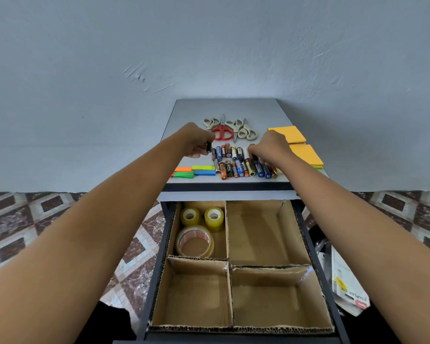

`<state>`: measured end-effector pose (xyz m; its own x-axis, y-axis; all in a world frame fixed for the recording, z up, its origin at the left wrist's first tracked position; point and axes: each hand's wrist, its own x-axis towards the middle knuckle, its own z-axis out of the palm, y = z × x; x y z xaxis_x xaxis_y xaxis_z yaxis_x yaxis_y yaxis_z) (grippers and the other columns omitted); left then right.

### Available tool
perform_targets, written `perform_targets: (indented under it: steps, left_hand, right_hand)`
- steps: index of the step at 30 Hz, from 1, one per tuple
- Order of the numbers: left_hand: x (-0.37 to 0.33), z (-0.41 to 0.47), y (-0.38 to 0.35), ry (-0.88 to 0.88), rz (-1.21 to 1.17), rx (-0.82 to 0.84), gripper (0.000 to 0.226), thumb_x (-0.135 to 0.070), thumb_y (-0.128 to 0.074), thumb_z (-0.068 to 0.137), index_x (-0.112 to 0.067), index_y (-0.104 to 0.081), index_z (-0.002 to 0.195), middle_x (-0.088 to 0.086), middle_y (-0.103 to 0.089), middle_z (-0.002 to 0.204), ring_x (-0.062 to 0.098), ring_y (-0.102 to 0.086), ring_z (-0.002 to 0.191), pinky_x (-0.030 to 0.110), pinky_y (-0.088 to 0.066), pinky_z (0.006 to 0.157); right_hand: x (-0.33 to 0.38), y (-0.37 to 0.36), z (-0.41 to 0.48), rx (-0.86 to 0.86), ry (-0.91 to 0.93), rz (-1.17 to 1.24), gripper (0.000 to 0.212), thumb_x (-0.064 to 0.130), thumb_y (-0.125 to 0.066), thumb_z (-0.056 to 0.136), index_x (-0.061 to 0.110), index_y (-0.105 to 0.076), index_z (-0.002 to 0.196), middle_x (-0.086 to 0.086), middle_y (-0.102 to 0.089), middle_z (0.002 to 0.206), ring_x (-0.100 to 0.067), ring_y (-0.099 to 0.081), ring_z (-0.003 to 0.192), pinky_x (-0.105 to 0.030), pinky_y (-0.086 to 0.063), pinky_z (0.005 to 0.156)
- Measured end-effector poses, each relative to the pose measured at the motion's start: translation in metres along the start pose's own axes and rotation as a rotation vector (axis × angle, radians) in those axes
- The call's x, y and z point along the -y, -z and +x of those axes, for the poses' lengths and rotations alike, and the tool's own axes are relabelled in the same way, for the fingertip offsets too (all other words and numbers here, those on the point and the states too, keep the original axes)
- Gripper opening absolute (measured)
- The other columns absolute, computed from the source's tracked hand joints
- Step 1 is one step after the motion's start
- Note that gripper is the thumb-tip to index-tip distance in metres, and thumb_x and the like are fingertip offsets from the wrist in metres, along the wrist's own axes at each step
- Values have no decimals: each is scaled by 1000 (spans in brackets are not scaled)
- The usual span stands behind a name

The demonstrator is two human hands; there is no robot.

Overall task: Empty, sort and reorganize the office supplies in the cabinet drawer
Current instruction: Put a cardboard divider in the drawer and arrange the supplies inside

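The drawer point(236, 328) stands open nearest. Beyond it, the batteries point(233, 165) lie on the cabinet top point(224, 108) between both hands, their long axes pointing away. The left hand point(196, 145) pinches a dark battery point(208, 146). The right hand point(271, 150) curls onto the rows, its grip unclear.

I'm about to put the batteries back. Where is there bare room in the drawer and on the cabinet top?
Bare: the far-right cardboard compartment, beside the three clear tape rolls, plus the near-left compartment and near-right compartment. On the grey cabinet top, mainly the strip behind the beige and red scissors. Its front is crowded: batteries, coloured flags, orange sticky pads.
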<state>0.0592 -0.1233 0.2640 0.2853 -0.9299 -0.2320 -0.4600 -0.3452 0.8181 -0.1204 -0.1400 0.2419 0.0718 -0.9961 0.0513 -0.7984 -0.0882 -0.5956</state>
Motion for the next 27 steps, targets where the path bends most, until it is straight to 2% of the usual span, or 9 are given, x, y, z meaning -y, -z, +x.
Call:
perform_targets:
  steps: [2,4,7,13,18,23,27]
  left_hand:
    - [3,2,-2,9,38,1,17,-13,-56,90,-7,-50,75,7,-59,70,11,-54,54,22,-42,51]
    - [4,4,-6,28,86,0,19,-10,-58,90,-7,-46,75,7,-56,70,12,-53,56,23,-42,51]
    - [5,7,-9,57,136,-5,23,-9,-60,89,-7,-44,74,8,-53,71,13,-50,56,23,-39,47]
    - [5,13,-14,86,197,11,25,-10,-62,89,-6,-44,71,7,-52,67,13,-48,55,23,-41,51]
    - [4,17,-19,36,288,-1,29,-11,-65,86,-7,-45,66,8,-51,61,17,-46,53,25,-42,53]
    - [-4,18,-21,9,387,17,28,-11,-64,87,-7,-45,67,7,-52,62,16,-48,54,25,-45,57]
    - [-7,20,-21,88,392,76,26,-13,-56,93,-7,-44,70,6,-48,65,14,-44,55,24,-42,54]
  right_hand:
    - [2,5,1,11,-68,153,24,17,-59,84,5,-49,66,-10,-56,60,-20,-51,47,-23,-39,44]
    - [3,10,2,22,-124,305,18,20,-60,85,3,-54,81,-10,-59,68,-19,-57,51,-23,-41,43]
    - [3,16,1,56,-158,411,17,20,-60,87,4,-53,90,-7,-59,73,-16,-59,52,-22,-43,42]
    - [2,20,-2,97,-140,450,17,20,-58,90,4,-54,95,-7,-59,80,-16,-60,57,-24,-44,45]
    - [2,20,-4,111,-117,449,25,22,-59,91,2,-56,106,-9,-59,96,-16,-64,64,-24,-45,45]
    - [0,17,-5,113,-102,451,22,22,-59,91,4,-57,103,-6,-58,95,-16,-64,65,-27,-46,49]
    - [-1,14,-5,109,-97,452,21,24,-60,91,6,-56,100,-5,-59,93,-15,-64,65,-26,-46,49]
